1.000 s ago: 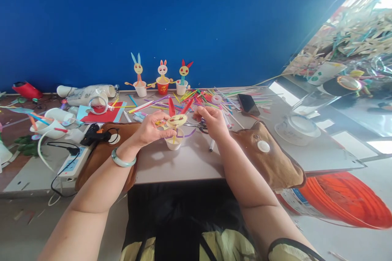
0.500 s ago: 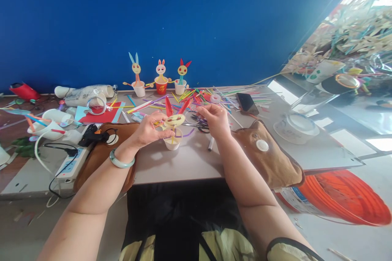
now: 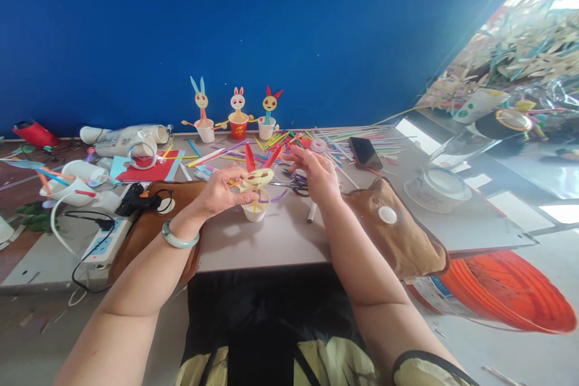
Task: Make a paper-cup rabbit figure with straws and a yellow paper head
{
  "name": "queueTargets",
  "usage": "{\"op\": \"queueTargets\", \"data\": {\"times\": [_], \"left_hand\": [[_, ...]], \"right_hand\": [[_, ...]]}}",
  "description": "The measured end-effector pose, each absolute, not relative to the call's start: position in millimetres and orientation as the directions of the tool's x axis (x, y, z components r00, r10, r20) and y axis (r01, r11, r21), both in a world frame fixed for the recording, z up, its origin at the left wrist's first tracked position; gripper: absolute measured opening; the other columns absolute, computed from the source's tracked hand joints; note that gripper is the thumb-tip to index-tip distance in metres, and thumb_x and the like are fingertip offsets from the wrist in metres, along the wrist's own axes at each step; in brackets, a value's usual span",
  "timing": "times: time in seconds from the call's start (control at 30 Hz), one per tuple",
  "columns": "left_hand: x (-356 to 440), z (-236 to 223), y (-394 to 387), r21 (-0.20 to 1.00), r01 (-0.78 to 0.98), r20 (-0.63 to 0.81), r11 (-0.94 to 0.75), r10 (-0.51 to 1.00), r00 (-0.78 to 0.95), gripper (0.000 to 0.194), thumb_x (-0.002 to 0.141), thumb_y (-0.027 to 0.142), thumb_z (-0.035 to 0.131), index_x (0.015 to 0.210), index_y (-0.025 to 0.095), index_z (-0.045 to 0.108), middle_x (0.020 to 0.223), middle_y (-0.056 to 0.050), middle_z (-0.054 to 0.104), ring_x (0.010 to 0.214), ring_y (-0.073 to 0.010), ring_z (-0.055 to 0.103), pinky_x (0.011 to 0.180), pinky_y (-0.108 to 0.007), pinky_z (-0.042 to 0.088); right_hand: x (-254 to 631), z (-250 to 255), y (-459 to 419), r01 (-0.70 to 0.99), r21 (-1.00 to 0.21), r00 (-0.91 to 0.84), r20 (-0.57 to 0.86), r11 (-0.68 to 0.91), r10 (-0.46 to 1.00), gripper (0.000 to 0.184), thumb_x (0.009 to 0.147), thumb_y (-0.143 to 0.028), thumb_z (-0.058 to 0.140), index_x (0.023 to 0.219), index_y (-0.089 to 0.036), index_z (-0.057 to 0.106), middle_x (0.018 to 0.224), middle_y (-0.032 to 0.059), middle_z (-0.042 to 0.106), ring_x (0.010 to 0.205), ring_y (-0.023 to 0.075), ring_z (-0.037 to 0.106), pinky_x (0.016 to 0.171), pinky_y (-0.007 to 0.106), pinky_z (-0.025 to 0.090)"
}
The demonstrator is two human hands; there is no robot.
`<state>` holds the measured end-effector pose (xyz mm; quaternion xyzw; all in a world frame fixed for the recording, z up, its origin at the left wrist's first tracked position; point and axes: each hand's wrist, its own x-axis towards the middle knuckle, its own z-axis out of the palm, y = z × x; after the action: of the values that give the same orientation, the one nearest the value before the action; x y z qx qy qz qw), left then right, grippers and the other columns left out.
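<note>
A paper rabbit figure [image 3: 259, 176] with a yellow face and red ears stands in a small white cup [image 3: 256, 210] near the table's front. My left hand [image 3: 222, 189] is closed on the figure's yellow face from the left. My right hand [image 3: 315, 174] hovers just right of it over scissors [image 3: 296, 184] and coloured straws [image 3: 289, 145], its fingers curled as in a pinch; what they hold is too small to make out.
Three finished rabbit cups [image 3: 238, 116] stand at the back by the blue wall. A phone [image 3: 365, 152], a tape roll [image 3: 319, 145], a glue gun [image 3: 138, 198], a power strip [image 3: 103, 244], brown cushions [image 3: 394, 226] and a white bowl [image 3: 438, 188] lie around.
My right hand has lifted slightly and shifted back over the straws. My left hand keeps its hold on the rabbit figure.
</note>
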<state>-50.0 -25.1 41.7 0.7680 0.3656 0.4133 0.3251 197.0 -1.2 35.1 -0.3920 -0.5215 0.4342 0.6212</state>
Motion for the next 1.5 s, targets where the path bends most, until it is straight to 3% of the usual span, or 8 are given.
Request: {"op": "queueTargets", "data": {"times": [0.1, 0.27, 0.37, 0.43, 0.5, 0.83, 1.17, 1.5], "left_hand": [[-50.9, 40.9, -24.4, 0.799, 0.302, 0.389, -0.52, 0.83, 0.401, 0.041, 0.067, 0.051, 0.085, 0.087, 0.017, 0.076, 0.094, -0.009, 0.074, 0.092, -0.024, 0.065, 0.084, -0.034, 0.051], [-53.6, 40.8, -23.3, 0.792, 0.314, 0.382, -0.523, 0.827, 0.414, 0.035, 0.069, 0.048, 0.085, 0.085, 0.018, 0.077, 0.094, -0.009, 0.074, 0.094, -0.0256, 0.065, 0.086, -0.036, 0.05], [-54.4, 41.7, -23.3, 0.796, 0.3, 0.392, -0.526, 0.825, 0.406, 0.035, 0.069, 0.047, 0.085, 0.088, 0.018, 0.078, 0.095, -0.009, 0.075, 0.094, -0.0253, 0.064, 0.086, -0.036, 0.049], [-54.2, 43.3, -24.0, 0.798, 0.289, 0.404, -0.529, 0.825, 0.395, 0.035, 0.068, 0.047, 0.085, 0.088, 0.018, 0.078, 0.094, -0.009, 0.075, 0.092, -0.0243, 0.064, 0.085, -0.035, 0.048], [-53.9, 45.4, -25.1, 0.794, 0.287, 0.417, -0.536, 0.824, 0.384, 0.034, 0.068, 0.047, 0.086, 0.086, 0.018, 0.078, 0.092, -0.008, 0.074, 0.088, -0.0228, 0.064, 0.084, -0.035, 0.048], [-51.8, 52.3, -28.0, 0.796, 0.232, 0.467, -0.559, 0.811, 0.353, 0.029, 0.07, 0.047, 0.084, 0.074, 0.019, 0.077, 0.087, -0.008, 0.074, 0.087, -0.0214, 0.064, 0.086, -0.036, 0.048], [-54.8, 48.0, -23.6, 0.825, 0.177, 0.44, -0.536, 0.807, 0.394, 0.027, 0.076, 0.046, 0.08, 0.077, 0.019, 0.077, 0.091, -0.007, 0.074, 0.091, -0.0211, 0.066, 0.087, -0.034, 0.05], [-52.3, 48.8, -25.1, 0.853, 0.171, 0.401, -0.493, 0.83, 0.388, 0.032, 0.073, 0.049, 0.08, 0.078, 0.018, 0.074, 0.094, -0.007, 0.073, 0.09, -0.0209, 0.066, 0.085, -0.032, 0.05]], "right_hand": [[195.3, 37.6, -5.2, -0.075, -0.925, 0.106, 0.364, 0.372, 0.925, 0.038, 0.08, -0.051, 0.071, 0.102, -0.02, 0.075, 0.082, 0.0031, 0.077, 0.07, 0.0167, 0.069, 0.077, 0.036, 0.057], [195.8, 38.3, -10.3, 0.215, -0.881, 0.221, 0.463, 0.42, 0.858, 0.041, 0.084, -0.054, 0.068, 0.062, -0.019, 0.065, 0.054, 0.0006, 0.064, 0.054, 0.0149, 0.062, 0.062, 0.031, 0.053], [197.1, 37.3, -10.6, 0.191, -0.837, 0.115, 0.537, 0.512, 0.836, 0.04, 0.089, -0.058, 0.059, 0.099, -0.021, 0.073, 0.072, 0.0036, 0.072, 0.07, 0.0191, 0.069, 0.074, 0.036, 0.056], [197.3, 37.5, -11.1, 0.133, -0.807, -0.038, 0.577, 0.576, 0.816, 0.056, 0.084, -0.055, 0.066, 0.131, -0.025, 0.061, 0.101, 0.0068, 0.076, 0.094, 0.0228, 0.071, 0.09, 0.041, 0.055], [196.1, 38.2, -13.1, 0.101, -0.795, -0.198, 0.574, 0.599, 0.795, 0.065, 0.08, -0.051, 0.071, 0.138, -0.025, 0.056, 0.12, 0.0087, 0.072, 0.111, 0.0254, 0.067, 0.1, 0.043, 0.05], [173.8, 38.6, -27.4, 0.295, -0.771, -0.353, 0.462, 0.565, 0.814, 0.031, 0.076, -0.04, 0.078, 0.096, -0.018, 0.072, 0.096, 0.007, 0.074, 0.092, 0.0241, 0.067, 0.089, 0.038, 0.05], [160.0, 36.9, -29.2, 0.311, -0.717, -0.381, 0.507, 0.624, 0.773, 0.015, 0.083, -0.034, 0.074, 0.088, -0.019, 0.075, 0.085, 0.0028, 0.073, 0.08, 0.019, 0.062, 0.087, 0.036, 0.045], [158.6, 37.9, -28.9, 0.307, -0.703, -0.414, 0.508, 0.642, 0.755, 0.021, 0.089, -0.041, 0.066, 0.093, -0.023, 0.076, 0.092, 0.0044, 0.075, 0.087, 0.0217, 0.063, 0.094, 0.041, 0.045]]}}
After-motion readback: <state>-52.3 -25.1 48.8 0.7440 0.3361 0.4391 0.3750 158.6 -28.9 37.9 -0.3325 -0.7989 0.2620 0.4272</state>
